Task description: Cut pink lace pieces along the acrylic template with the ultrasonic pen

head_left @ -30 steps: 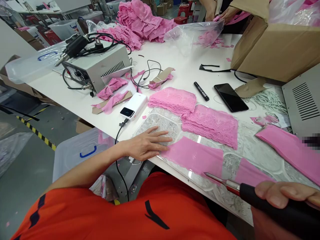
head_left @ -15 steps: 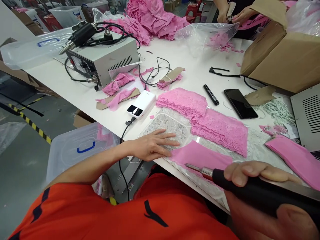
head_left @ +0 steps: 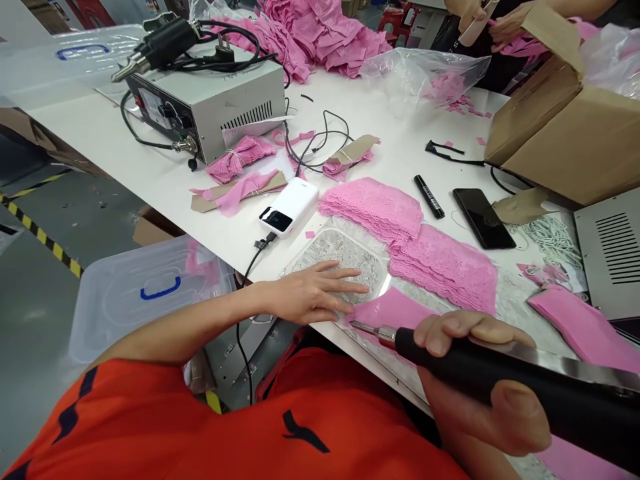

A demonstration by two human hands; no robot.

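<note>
My left hand lies with fingers spread at the table's front edge, its fingertips on the left end of a flat pink fabric piece. A black handheld tool with a pointed metal tip is gripped in my right hand. The tip hovers over or touches the fabric's left part, close to my left fingers; contact is unclear. Under the fabric is a speckled, plastic-covered surface. Two stacks of pink lace pieces, a left one and a right one, lie just beyond.
A grey machine box carries another tool and cables. Nearby are a white power bank, a marker, a phone and a cardboard box. Another person's hands work at the back. A lidded bin stands below left.
My right hand and the tool have moved left, bringing the tip nearer my left fingers. My left hand stays spread at the fabric's end. The camera view has shifted slightly.
</note>
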